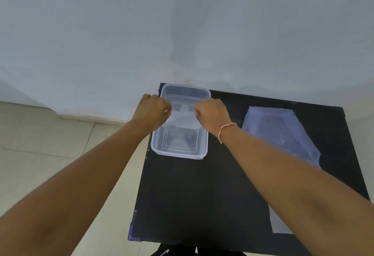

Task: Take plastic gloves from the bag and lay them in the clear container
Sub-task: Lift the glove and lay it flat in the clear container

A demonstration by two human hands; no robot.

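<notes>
Placing step: my left hand (154, 110) and right hand (210, 114) each pinch closed on an edge of one plastic glove (183, 119), stretched over the clear container (180, 140) on the table (202, 195). Bag (281, 132) lies well right. Next I'd lower it flat, then release.

We saw two bare forearms entering from the lower corners, with no sleeves reaching as far as the wrists. The left hand (154, 112) carried no ornament that we could make out. The right hand (212, 114) was marked at the wrist by a thin thread bracelet (225, 131), red and white, wound loosely with one strand trailing toward the forearm. At the bottom edge we noted dark clothing (162, 252) bearing a small white mark.
</notes>
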